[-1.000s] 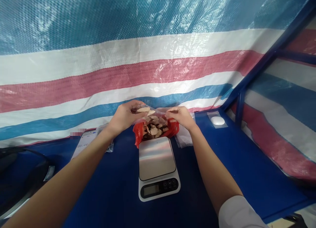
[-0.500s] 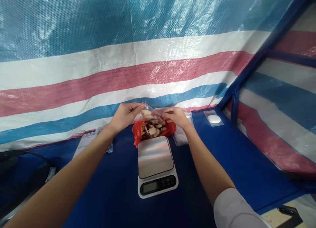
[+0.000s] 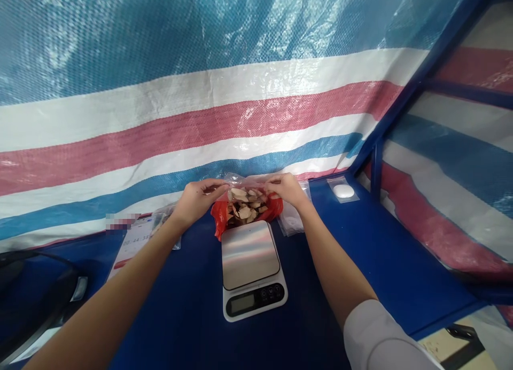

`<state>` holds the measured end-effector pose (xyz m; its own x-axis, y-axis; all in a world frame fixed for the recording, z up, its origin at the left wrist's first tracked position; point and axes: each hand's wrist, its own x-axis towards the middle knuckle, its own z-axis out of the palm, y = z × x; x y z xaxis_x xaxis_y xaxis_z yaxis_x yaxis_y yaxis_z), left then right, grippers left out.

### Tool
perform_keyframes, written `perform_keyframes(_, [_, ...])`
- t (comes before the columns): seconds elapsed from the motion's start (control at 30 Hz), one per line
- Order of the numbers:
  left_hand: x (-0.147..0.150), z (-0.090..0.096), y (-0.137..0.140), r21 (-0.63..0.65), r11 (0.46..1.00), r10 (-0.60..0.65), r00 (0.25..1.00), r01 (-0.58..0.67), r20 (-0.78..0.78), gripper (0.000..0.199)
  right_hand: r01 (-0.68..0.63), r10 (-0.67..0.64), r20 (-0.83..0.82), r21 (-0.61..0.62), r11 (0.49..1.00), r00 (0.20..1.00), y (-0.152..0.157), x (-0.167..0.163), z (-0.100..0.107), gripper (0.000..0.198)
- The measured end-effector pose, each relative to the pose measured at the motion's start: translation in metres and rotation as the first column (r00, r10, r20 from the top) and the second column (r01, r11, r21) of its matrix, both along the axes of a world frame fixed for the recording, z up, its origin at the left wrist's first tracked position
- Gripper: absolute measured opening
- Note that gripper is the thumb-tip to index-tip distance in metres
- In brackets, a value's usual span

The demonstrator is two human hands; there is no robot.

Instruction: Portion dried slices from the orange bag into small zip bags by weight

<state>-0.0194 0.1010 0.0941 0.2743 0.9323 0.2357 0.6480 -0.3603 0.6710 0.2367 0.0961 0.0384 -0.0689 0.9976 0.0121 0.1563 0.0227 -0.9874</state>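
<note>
My left hand [image 3: 200, 198] pinches the left side of a clear plastic bag [image 3: 233, 179], and my right hand [image 3: 287, 189] has its fingers closed on the right side. Pale dried slices [image 3: 245, 212] lie heaped under and in front of the clear bag, within an open red plastic bag [image 3: 219, 218]. Whether some slices are still inside the clear bag is hard to make out. Just in front of the red bag sits a white kitchen scale [image 3: 250, 258] with a bare metal plate and a dark display.
A phone [image 3: 135, 241] showing a timer lies behind my left forearm, beside a clear packet [image 3: 176, 241]. Another clear packet [image 3: 292, 220] is right of the red bag. A small bag with a white round thing [image 3: 343, 191] lies farther right. Striped sheeting [image 3: 200, 113] hangs behind the blue table [image 3: 332, 242].
The clear bag is stretched wider and lower between my hands, with more pale slices showing. My left hand has lowered slightly. The view has shifted a little.
</note>
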Motion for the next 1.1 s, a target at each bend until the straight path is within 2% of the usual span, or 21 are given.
perform_keyframes(0.1, [0.000,0.000,0.000,0.027,0.999,0.016,1.000,-0.016,-0.001,0.054,0.019,-0.019,-0.044,-0.002,1.000,0.999,0.000,-0.001,0.002,0.012])
perform_keyframes(0.27, [0.013,0.011,-0.002,0.076,0.997,0.000,0.998,-0.004,0.058,0.047,0.116,-0.122,-0.195,-0.038,0.992,0.973,0.007,0.004,0.000,0.007])
perform_keyframes(0.33, [0.015,0.011,-0.002,0.075,0.997,-0.014,0.998,0.009,0.058,0.048,0.121,-0.129,-0.201,-0.051,0.991,0.971,0.008,0.007,-0.002,0.008])
perform_keyframes(0.53, [0.011,0.000,0.002,0.041,0.999,-0.007,1.000,0.007,0.004,0.052,0.037,-0.038,-0.033,-0.028,0.999,0.999,0.005,0.003,-0.006,0.008])
perform_keyframes(0.67, [0.012,0.005,0.002,0.068,0.998,-0.002,1.000,0.002,0.004,0.047,-0.007,0.007,0.109,0.000,1.000,0.994,0.002,-0.005,-0.005,0.009])
perform_keyframes(0.83, [0.017,0.011,0.003,0.101,0.995,0.011,1.000,-0.013,0.022,0.042,-0.040,0.046,0.109,-0.049,0.998,0.993,0.001,-0.009,-0.006,0.010])
perform_keyframes(1.1, [0.005,-0.004,0.003,0.041,0.999,0.007,0.998,-0.009,0.061,0.055,-0.035,0.039,0.135,-0.031,0.999,0.990,-0.002,-0.002,-0.004,0.018])
